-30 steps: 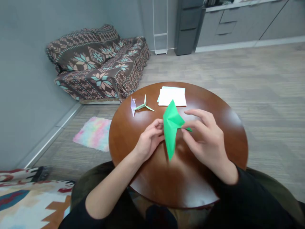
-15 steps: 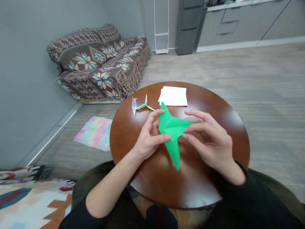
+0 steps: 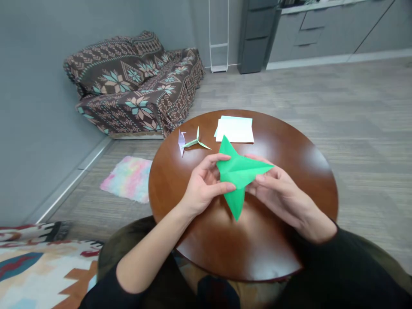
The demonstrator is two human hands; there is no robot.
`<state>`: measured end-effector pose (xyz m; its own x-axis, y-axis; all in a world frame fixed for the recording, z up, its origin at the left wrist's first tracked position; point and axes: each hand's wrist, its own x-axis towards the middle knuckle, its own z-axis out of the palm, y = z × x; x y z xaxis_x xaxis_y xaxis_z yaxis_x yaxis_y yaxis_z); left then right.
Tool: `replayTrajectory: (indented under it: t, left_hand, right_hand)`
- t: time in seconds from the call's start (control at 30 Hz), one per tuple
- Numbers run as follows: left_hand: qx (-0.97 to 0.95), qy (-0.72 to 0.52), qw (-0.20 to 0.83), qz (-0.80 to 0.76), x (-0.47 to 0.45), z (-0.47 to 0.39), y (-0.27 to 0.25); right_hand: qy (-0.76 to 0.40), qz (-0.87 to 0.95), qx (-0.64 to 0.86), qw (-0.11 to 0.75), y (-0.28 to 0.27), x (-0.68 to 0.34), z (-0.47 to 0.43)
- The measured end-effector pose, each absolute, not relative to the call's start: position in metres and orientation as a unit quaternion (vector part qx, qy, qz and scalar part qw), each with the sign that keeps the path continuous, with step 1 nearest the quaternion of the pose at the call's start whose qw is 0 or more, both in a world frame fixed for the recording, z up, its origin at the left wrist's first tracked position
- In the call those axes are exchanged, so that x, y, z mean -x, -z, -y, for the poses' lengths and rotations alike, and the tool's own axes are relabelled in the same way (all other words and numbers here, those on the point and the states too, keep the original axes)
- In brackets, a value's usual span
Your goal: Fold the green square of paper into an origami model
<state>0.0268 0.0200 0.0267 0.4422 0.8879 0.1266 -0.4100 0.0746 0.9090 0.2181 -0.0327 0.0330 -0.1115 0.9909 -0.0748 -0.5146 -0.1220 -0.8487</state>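
A green folded paper (image 3: pixel 240 169) with three pointed arms is held above the round brown table (image 3: pixel 206 249). My left hand (image 3: pixel 206 182) grips its left side, the thumb on the front face and the other fingers at the edge and behind. On the right, my right hand (image 3: pixel 280 189) pinches the lower edge of the right-hand point, thumb in front; its fingers pass behind the paper and are mostly hidden. One point aims up, one right, one down toward me.
Toward the back left of the table lie a pale green three-armed paper piece (image 3: pixel 197 141) and a small purple folded paper (image 3: pixel 181 143). A stack of light paper sheets (image 3: pixel 236 130) rests at the far edge. Beyond stands a sofa with a patterned cover (image 3: pixel 138 90).
The green paper has shifted slightly right and turned a little. My right hand has slid its fingers behind the right-hand point, with the thumb now on the front. My left hand keeps its hold.
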Motion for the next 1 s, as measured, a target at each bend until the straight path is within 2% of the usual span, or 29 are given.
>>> replayTrajectory:
  t: [0.47,0.73,1.0]
  left_hand:
    - [-0.503,-0.461,0.681,-0.267,-0.0291,-0.0156,-0.0268]
    - [-0.501,-0.463,0.677,-0.276,-0.0252,-0.0189,-0.026]
    - [-0.52,-0.428,0.683,-0.281,-0.0258,-0.0166,-0.0271]
  right_hand:
    - [-0.657,0.374,0.354,0.55,-0.0303,-0.2135,0.0327]
    - [-0.656,0.272,0.377,0.595,-0.0332,-0.2221,0.0262]
    - [-0.684,0.308,0.392,0.532,-0.0342,-0.2221,0.0311]
